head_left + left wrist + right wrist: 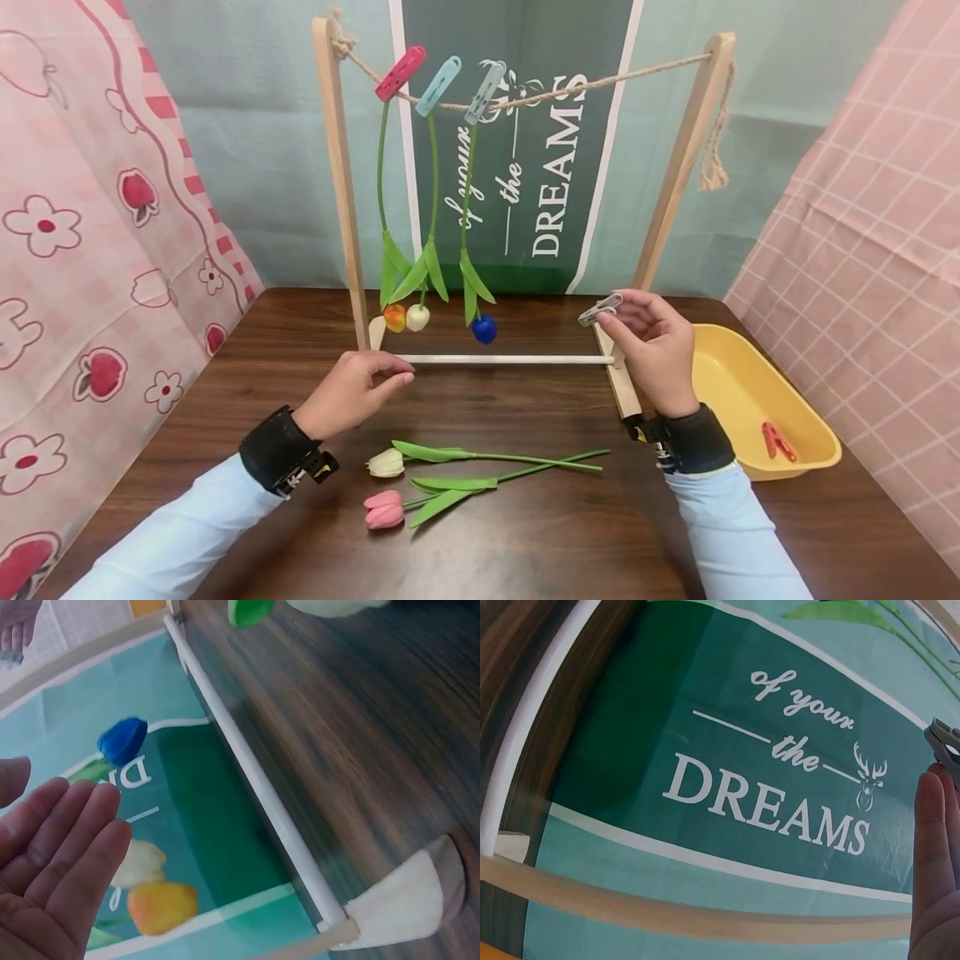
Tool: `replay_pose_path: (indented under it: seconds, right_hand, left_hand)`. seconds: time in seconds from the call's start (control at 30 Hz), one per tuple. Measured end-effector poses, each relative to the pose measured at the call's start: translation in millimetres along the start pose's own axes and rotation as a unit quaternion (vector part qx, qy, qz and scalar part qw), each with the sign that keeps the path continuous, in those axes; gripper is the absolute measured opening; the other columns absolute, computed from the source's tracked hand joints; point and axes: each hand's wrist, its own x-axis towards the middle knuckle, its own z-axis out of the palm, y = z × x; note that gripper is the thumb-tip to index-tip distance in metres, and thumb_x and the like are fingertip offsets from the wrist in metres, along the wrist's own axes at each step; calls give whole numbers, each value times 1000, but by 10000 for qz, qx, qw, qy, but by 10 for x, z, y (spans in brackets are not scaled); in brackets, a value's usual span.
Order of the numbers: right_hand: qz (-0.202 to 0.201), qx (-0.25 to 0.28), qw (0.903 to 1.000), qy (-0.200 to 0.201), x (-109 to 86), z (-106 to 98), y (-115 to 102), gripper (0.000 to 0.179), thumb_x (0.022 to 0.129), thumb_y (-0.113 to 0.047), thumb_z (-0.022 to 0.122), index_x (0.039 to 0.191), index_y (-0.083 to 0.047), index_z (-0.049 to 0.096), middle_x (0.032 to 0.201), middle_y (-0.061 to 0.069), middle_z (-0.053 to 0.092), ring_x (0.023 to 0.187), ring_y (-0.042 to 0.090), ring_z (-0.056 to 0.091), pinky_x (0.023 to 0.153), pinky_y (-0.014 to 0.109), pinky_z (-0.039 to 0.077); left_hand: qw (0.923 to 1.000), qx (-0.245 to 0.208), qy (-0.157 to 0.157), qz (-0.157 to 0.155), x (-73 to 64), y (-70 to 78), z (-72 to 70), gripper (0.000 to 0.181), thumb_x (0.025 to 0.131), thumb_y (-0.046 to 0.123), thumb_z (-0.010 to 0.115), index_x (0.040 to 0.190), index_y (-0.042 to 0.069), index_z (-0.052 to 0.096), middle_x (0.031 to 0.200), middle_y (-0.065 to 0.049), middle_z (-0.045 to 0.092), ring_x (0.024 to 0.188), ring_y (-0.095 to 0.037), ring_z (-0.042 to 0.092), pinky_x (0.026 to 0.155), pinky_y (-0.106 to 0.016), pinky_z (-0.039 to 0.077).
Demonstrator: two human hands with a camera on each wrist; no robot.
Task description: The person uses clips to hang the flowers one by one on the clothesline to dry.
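Observation:
My right hand (656, 346) pinches a grey clothespin (598, 310) between thumb and fingertips, near the right post of a wooden frame. Nothing is held in my left hand (356, 387); its fingers are relaxed at the left end of the white crossbar (502, 359). From the rope (630, 77), three clothespins hold tulips head down: a red clothespin (401, 73) with an orange tulip (394, 317), a light blue one with a white tulip (418, 317), and a grey one with a blue tulip (484, 329). A cream tulip (386, 463) and a pink tulip (384, 510) lie with crossed stems.
At the right stands a yellow basin (723, 350) with a red clothespin (778, 442) in it. The frame's left post (343, 192) and right post (684, 158) rise from the dark wooden table (300, 517). Printed cloths hang behind and at both sides.

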Motion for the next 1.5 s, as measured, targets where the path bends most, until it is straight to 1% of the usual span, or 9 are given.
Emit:
replay_pose_path:
  seconds: [0.23,0.43,0.67,0.9,1.03,1.1,1.23,1.37,1.5]
  right_hand:
    - [12,45,10000,-39,-6,17,-6,31,77,17,71,107,16,63,91,5,72,81,12,69,76,20,53]
    - [2,341,9994,-67,-13,38,-18,30,77,18,70,106,18,61,91,6,72,81,13,70,75,21,53]
    - [52,307,9995,-66,-21,39,-17,30,78,17,71,106,17,62,90,6,72,80,13,70,75,21,53]
    - [74,208,9997,-97,-36,34,-23,30,77,18,71,106,16,62,90,4,72,80,12,69,74,20,53]
    - [42,135,9998,-106,-39,35,-41,30,77,18,70,106,17,62,90,3,72,80,11,69,74,20,53]
    - [42,155,9998,-110,-41,40,-48,30,77,19,70,106,17,62,90,2,71,81,11,69,74,20,53]
    - [38,258,9996,-126,-37,58,-56,30,77,19,70,105,18,62,90,3,71,82,11,69,74,20,53]
    - [44,281,9994,-174,-31,78,-62,29,77,19,70,105,18,61,90,3,71,81,11,69,74,20,54]
    - [47,200,9996,-191,-28,81,-73,30,77,20,70,105,17,62,89,2,71,81,11,69,73,20,54]
  left_hand:
    - [9949,391,-580,727,100,84,145,10,91,13,70,98,7,73,91,2,70,79,-6,63,70,-28,53]
    - [9859,540,-1257,968,175,185,237,13,93,16,68,101,6,73,95,0,70,88,-10,64,77,-31,53]
    - [9707,674,-1921,1274,256,259,395,15,88,12,73,100,3,73,96,-6,71,90,-15,67,78,-28,53]
    - [9495,1042,-2652,1311,302,316,563,17,87,14,75,99,2,73,95,-5,71,88,-15,66,77,-26,52]
    - [9345,1260,-3012,1417,339,355,654,14,85,14,76,95,4,74,90,-2,71,81,-10,65,71,-24,51]
    - [9293,1304,-3150,1417,356,366,704,12,85,14,76,92,6,74,86,0,70,75,-7,62,67,-21,49]
    - [9228,1356,-3351,1331,377,378,792,5,82,14,77,83,11,73,71,9,63,62,0,52,58,-17,43]
    - [9158,1506,-3490,1297,388,399,849,11,80,13,78,73,14,70,60,13,51,56,-1,45,54,-18,38]
    - [9063,1768,-3588,1366,404,426,889,21,80,13,78,66,16,63,59,12,45,55,-3,41,53,-19,35]
